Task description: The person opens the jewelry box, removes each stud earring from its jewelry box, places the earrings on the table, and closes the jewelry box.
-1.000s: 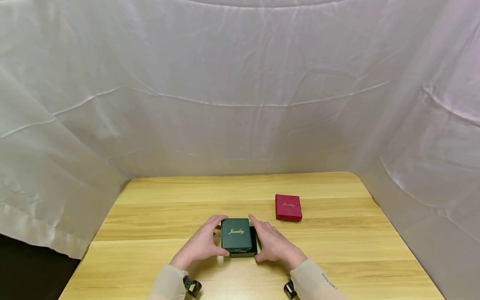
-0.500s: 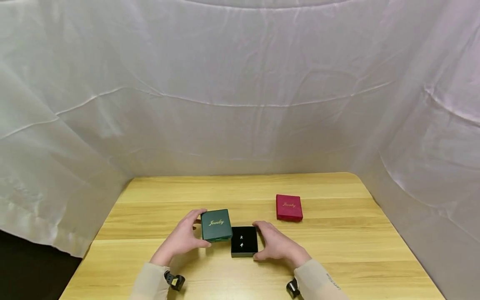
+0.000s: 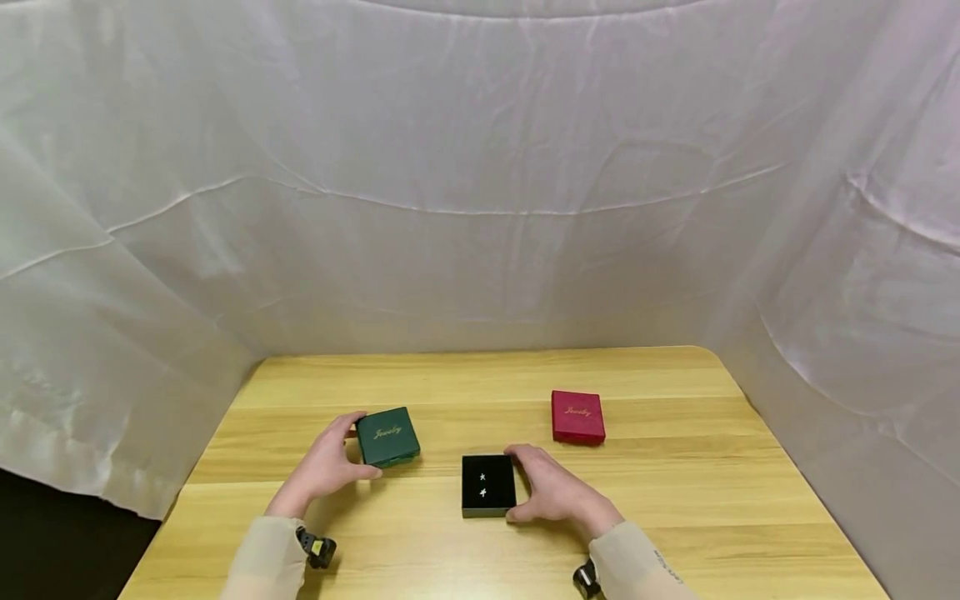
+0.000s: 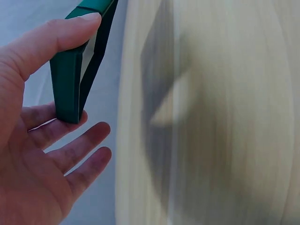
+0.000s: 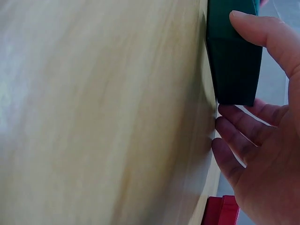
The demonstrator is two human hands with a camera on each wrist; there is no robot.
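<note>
Table (image 3: 420, 542): pale wood.
Left hand (image 3: 326, 467): thumb and fingers grasping green lid (image 3: 388, 437), raised, left of dark base (image 3: 499, 485).
Right hand (image 3: 553, 487): thumb and fingers gripping base's right side; base on table, near centre.
Green lid: opening step, I judge; next calls for lowering it flat.
Red box (image 3: 577, 417): far right, untouched.
Star pieces (image 3: 483, 492): two, pale, in base.

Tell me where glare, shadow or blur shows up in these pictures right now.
Head view: mostly clear, with a pale glare on the table near the bottom edge; left wrist view: a broad, soft-edged shadow across the table beside the left hand and green lid, wood grain soft; right wrist view: bluish glare at the left edge, grain blurry, box base dark.
</note>
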